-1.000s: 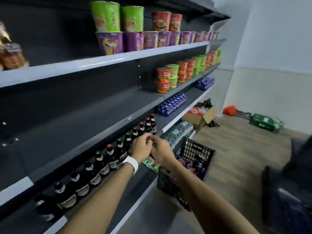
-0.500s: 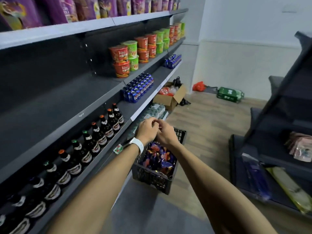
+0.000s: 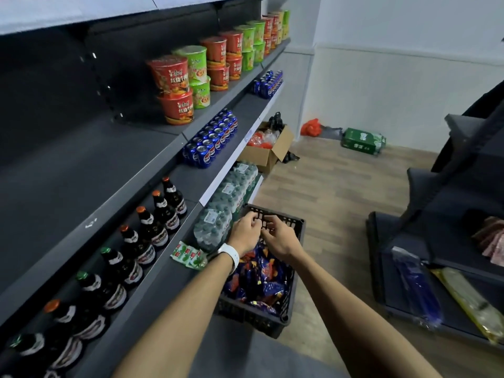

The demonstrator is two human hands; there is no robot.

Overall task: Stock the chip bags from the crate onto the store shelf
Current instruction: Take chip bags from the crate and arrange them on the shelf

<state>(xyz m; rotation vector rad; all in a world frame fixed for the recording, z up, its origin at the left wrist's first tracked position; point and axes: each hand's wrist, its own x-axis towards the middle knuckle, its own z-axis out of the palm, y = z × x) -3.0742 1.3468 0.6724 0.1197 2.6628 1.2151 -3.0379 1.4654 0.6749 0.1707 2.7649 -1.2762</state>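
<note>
Hands hover together above the black crate [image 3: 296, 271], which stands on the floor just beside the lowest shelf [image 3: 174, 271]. Left hand [image 3: 245, 233] (with a white wristband) and right hand [image 3: 281, 237] have their fingers curled and nearly touching each other; whether they pinch anything I cannot tell. Chip bags [image 3: 261, 279], blue and orange, lie inside the crate under the wrists. Dark bottles [image 3: 141, 238] stand in a row on a shelf to the left.
</note>
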